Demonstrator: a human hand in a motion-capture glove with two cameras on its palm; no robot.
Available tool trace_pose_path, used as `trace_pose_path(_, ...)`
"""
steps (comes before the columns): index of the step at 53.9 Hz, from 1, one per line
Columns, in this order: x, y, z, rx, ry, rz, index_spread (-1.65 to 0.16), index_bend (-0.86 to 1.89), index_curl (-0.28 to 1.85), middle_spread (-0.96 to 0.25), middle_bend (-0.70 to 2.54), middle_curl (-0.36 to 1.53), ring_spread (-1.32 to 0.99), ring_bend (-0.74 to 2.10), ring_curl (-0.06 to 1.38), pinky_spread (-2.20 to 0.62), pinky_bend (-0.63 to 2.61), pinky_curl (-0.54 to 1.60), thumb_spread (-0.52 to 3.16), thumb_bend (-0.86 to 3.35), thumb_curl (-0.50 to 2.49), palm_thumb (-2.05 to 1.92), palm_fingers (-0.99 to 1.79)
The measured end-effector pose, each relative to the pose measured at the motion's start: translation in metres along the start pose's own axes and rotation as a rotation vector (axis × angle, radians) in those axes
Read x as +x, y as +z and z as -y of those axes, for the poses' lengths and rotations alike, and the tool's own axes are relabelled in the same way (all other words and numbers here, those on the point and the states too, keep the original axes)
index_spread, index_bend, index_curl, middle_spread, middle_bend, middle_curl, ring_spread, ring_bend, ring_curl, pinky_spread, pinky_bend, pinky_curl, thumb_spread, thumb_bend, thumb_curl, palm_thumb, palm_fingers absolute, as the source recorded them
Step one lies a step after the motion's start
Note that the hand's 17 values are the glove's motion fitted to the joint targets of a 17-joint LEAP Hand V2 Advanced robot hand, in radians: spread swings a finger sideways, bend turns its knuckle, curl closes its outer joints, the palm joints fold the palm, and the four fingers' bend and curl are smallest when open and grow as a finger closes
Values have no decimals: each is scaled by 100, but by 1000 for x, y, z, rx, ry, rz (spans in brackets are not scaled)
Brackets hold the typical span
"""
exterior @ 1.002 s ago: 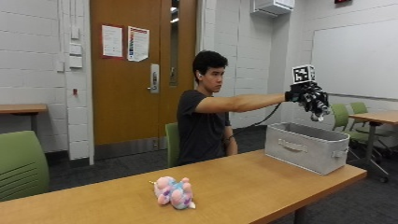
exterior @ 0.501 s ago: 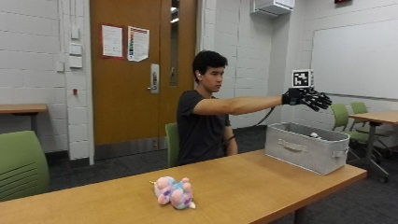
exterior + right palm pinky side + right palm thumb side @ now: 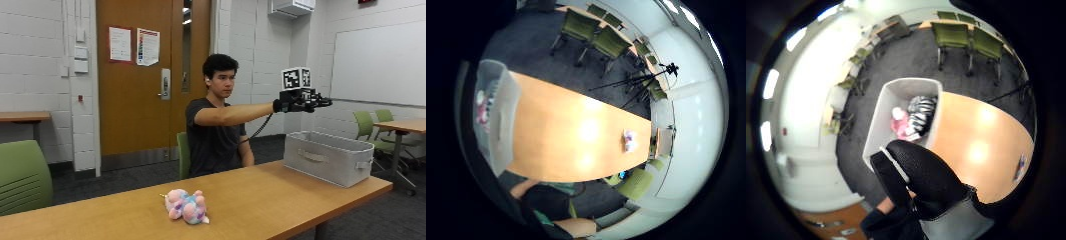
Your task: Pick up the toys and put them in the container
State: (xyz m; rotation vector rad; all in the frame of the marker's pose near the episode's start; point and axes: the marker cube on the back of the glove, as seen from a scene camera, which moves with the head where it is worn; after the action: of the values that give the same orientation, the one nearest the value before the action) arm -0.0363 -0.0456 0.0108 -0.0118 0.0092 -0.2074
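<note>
We see the hand (image 3: 303, 102) spread, empty, above the container (image 3: 327, 156). A pastel plush toy (image 3: 186, 205) lies on the surface (image 3: 266, 195).

Right hand (image 3: 301, 102) now higher above container (image 3: 327, 157)

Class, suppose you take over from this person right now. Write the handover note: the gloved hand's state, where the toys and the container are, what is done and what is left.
Right hand: held out in the air above the grey container, fingers spread, holding nothing.
Container: stands at the end of the table on the person's right side.
Done: a striped toy and a pink toy lie inside the container.
Left: one pink and blue plush toy lies on the table, well away from the container. Reach for it, pick it up, put it in.
</note>
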Motion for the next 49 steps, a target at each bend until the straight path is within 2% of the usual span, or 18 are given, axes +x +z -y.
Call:
trace_pose_path(14,176,12,-43,6,228,-49,-24,13,30,-13,16,43,-30,28,21,-16,66,26,102,-9,16,-13,-15)
trace_pose_path(26,292,16,-97,13,334,-51,-26,12,28,-15,19,41,-33,26,24,-16,56,26,101,-9,15,-13,-10)
trace_pose_path(39,389,24,-156,-29,437,-72,-29,12,25,-18,21,42,-38,26,27,-15,51,28,100,-9,14,-13,-8)
trace_pose_path(49,452,64,-186,-130,459,-21,-29,6,22,-21,22,43,-39,25,28,-13,51,30,98,-10,14,-14,-11)
